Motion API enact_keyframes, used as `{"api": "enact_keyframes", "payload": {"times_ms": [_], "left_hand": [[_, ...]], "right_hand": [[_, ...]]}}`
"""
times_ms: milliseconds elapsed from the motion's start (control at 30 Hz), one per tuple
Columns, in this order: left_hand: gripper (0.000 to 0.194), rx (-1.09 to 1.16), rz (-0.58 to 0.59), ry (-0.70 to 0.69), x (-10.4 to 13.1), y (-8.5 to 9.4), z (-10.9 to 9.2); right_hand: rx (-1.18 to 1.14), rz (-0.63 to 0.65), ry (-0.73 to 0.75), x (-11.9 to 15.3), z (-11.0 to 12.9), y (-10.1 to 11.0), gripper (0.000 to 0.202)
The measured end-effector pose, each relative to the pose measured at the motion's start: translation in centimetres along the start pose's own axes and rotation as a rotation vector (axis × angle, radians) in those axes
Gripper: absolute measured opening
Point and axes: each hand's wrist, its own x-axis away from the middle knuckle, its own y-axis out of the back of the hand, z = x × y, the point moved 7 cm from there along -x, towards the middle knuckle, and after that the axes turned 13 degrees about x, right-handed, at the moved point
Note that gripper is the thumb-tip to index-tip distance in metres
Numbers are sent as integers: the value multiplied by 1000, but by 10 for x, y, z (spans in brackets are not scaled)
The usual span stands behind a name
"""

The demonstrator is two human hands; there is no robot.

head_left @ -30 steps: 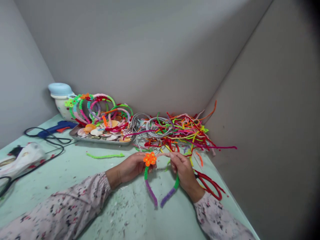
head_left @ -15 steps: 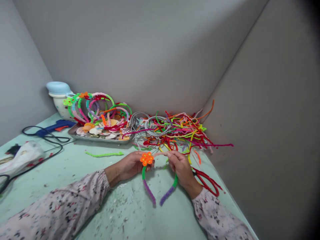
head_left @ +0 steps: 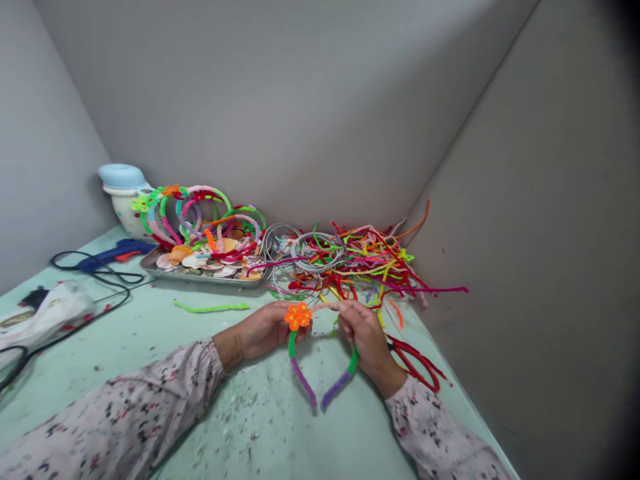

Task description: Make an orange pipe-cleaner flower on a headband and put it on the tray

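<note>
Between my hands is a headband (head_left: 302,377) wrapped in fuzzy pipe cleaner, green on the sides, purple at both ends and pale pink along the top. An orange pipe-cleaner flower (head_left: 299,317) with yellow marks sits on its left side. My left hand (head_left: 265,328) is closed around the band beside the flower, its fingertips partly hidden behind it. With thumb and fingers pinched, my right hand (head_left: 361,333) grips the band's upper right. The headband's two ends point down towards me, above the pale green tabletop (head_left: 280,440).
A metal tray (head_left: 210,280) of shells and finished headbands (head_left: 200,193) stands at the back, beside a tangled heap of pipe cleaners (head_left: 370,257) and wire. Red-handled scissors (head_left: 420,367) lie right; a blue glue gun (head_left: 113,255), its cord and a lidded cup (head_left: 125,200) are left.
The view has shifted slightly, so everything sits a little further right. Both hands keep their hold on the headband, which has barely moved.
</note>
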Motion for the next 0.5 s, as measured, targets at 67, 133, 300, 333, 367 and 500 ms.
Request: {"api": "enact_keyframes", "payload": {"times_ms": [67,133,300,333,367,500], "left_hand": [[13,-8,-2,-4,0,0,0],[14,-11,-13,5,0,0,0],[14,10,-32,19,1,2,-1],[14,15,-35,19,2,3,-1],[15,19,-36,18,2,4,0],[14,27,-30,15,1,7,1]], "right_hand": [[-6,-4,-9,0,-2,0,28],[-10,0,-23,0,-3,0,28],[22,5,-31,0,-1,-1,29],[36,6,-26,1,0,-1,29],[50,10,-23,1,0,-1,29],[79,20,-19,1,3,-2,30]]}}
